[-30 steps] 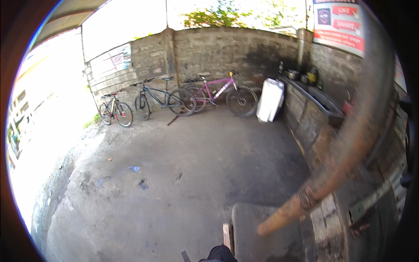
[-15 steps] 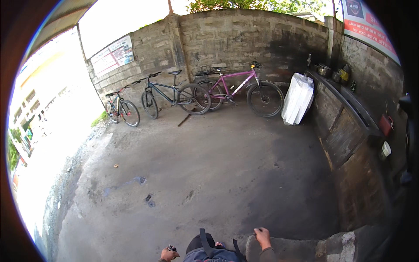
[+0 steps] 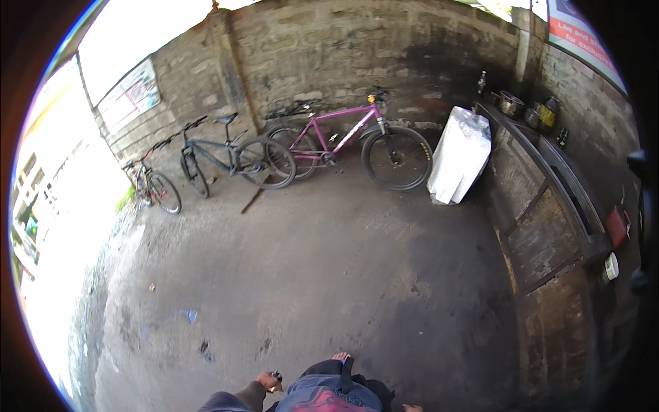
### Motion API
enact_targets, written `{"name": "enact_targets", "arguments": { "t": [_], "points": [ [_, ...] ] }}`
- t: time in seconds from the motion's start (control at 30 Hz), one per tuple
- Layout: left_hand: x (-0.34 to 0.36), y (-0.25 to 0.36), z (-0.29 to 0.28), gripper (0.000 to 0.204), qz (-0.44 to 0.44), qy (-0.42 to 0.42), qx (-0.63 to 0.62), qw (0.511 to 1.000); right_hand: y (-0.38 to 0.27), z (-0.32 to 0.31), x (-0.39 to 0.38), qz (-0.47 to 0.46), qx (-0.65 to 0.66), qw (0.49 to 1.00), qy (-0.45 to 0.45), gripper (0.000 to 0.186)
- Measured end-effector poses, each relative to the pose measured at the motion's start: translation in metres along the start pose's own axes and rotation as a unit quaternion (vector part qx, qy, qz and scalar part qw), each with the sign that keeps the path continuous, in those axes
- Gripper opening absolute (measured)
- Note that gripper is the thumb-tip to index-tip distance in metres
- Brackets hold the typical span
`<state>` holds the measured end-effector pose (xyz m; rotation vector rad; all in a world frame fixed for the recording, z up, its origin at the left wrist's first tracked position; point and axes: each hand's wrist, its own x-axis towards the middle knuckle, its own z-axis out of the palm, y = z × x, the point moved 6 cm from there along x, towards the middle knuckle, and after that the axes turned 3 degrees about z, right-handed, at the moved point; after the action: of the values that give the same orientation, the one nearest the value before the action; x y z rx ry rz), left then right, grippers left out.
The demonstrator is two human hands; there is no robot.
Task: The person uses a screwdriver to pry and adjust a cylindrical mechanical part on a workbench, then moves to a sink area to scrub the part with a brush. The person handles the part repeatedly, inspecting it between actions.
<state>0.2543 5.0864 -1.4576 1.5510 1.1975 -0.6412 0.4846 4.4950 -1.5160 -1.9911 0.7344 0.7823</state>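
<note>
My left hand (image 3: pixel 268 382) is low in the head view, left of my body, with its fingers closed round a small dark object (image 3: pixel 277 375). Too little of that object shows to tell its kind. Only a sliver of my right hand (image 3: pixel 412 408) comes in at the lower edge, right of my body; its fingers are cut off by the edge. Both hands are over the dark concrete floor (image 3: pixel 309 261), far from the parked bikes.
Ahead, a purple bicycle (image 3: pixel 343 127), a dark bicycle (image 3: pixel 213 154) and a smaller bicycle (image 3: pixel 154 187) stand by the block wall (image 3: pixel 316 51). White wrapped panels (image 3: pixel 460 158) lean near a long dark counter (image 3: pixel 549 182) holding pots and bottles. A metal strip (image 3: pixel 252 201) lies on the floor.
My view has shifted forward and right, so the bikes sit farther left. My left hand has come up a little; the right has dropped mostly out of view. A bare foot now shows.
</note>
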Motion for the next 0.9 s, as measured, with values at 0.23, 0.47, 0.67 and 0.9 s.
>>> {"name": "enact_targets", "arguments": {
  "t": [0.23,0.47,0.67,0.9],
  "points": [
    [0.154,0.394,-0.030,0.036,0.186,0.092,0.087,0.974,-0.105,-0.090,0.002,0.083,0.359,0.928,0.049,0.017],
    [0.090,0.777,0.166,0.034,0.338,-0.062,-0.060,0.937,-0.176,-0.151,0.128,0.157,0.308,0.937,0.047,0.023],
    [0.099,0.838,0.293,0.030,0.234,-0.133,-0.140,0.953,-0.314,-0.293,0.306,0.092,0.124,0.983,0.098,0.050],
    [0.170,0.963,0.428,0.024,0.155,-0.244,-0.111,0.951,-0.581,-0.517,0.362,-0.101,0.310,0.932,0.157,0.026]
  ]
}}
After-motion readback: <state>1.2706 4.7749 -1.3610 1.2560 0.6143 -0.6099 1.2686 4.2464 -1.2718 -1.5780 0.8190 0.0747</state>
